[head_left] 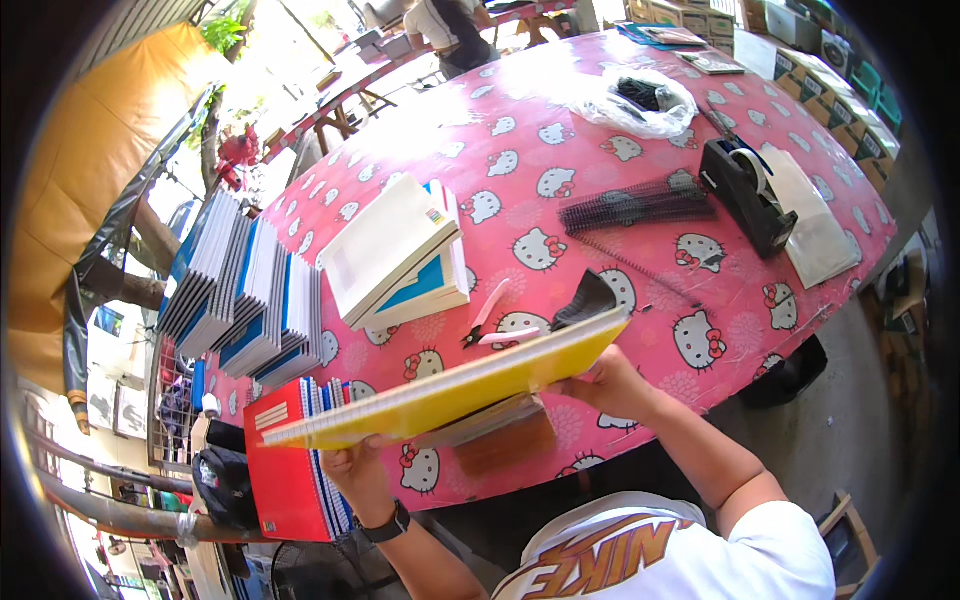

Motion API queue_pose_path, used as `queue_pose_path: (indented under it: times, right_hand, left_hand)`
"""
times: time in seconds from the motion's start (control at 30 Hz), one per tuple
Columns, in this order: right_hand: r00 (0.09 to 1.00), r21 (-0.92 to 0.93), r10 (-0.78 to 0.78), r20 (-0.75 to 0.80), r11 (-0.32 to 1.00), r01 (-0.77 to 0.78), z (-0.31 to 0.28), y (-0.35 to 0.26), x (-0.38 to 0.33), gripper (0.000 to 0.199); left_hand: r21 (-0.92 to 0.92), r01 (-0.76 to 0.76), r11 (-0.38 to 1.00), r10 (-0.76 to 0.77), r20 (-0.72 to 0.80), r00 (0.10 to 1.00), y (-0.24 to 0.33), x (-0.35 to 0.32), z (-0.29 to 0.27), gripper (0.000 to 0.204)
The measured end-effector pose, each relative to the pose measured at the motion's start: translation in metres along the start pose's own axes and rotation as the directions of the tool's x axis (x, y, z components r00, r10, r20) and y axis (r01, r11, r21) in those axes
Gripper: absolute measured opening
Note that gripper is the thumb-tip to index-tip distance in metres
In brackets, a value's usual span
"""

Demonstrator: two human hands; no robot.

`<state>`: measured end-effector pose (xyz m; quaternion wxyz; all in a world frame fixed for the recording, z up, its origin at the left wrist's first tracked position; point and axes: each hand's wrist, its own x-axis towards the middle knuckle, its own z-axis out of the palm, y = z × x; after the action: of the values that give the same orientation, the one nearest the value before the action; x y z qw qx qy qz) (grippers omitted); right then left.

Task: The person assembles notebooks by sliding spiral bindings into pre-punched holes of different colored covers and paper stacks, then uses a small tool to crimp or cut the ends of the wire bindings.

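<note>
A yellow spiral notebook is held tilted above the near side of the table, its long coil edge running along the top. My left hand grips its lower left part, with the fingers partly hidden. My right hand is closed on its right end. Below the notebook lie a brown block and a clear-edged flat piece, partly covered. Just beyond it are pink-handled pliers and a black curved object. Red-covered spiral notebooks are stacked beside my left hand.
White-covered book blocks and stacks of bound notebooks stand left. Black plastic coils, a tape dispenser and a plastic bag lie right on the pink patterned tablecloth. A person stands at the back.
</note>
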<state>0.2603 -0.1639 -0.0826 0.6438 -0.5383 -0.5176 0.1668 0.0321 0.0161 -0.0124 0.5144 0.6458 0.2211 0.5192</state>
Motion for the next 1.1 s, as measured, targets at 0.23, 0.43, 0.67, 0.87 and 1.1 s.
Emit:
queue_pose_path:
  times: [0.23, 0.43, 0.67, 0.87, 1.1]
  right_hand:
    - [0.946, -0.255, -0.02, 0.323, 0.961, 0.108, 0.009, 0.034, -0.008, 0.018]
    - [0.962, -0.845, -0.043, -0.269, 0.49, -0.214, -0.096, 0.076, 0.057, 0.017]
    - [0.921, -0.798, 0.186, -0.342, 0.46, -0.389, -0.13, 0.085, 0.055, 0.029]
    - [0.976, -0.604, 0.161, -0.144, 0.767, -0.216, -0.085, -0.036, 0.056, 0.032]
    - [0.973, -0.213, 0.177, 0.145, 0.966, -0.144, -0.053, -0.098, 0.029, 0.034]
  left_hand:
    - [0.076, 0.203, 0.976, -0.207, 0.052, 0.977, -0.065, -0.006, -0.044, 0.033]
    - [-0.347, 0.164, 0.923, -0.172, 0.009, 0.985, -0.024, 0.022, -0.013, 0.032]
    - [-0.09, 0.187, 0.978, -0.19, -0.032, 0.981, -0.019, 0.024, -0.03, 0.03]
    - [0.791, -0.373, 0.485, 0.518, 0.084, 0.851, 0.024, -0.022, 0.075, 0.065]
    - [0.74, -0.503, 0.447, 0.14, 0.497, 0.856, 0.028, -0.03, 0.117, 0.044]
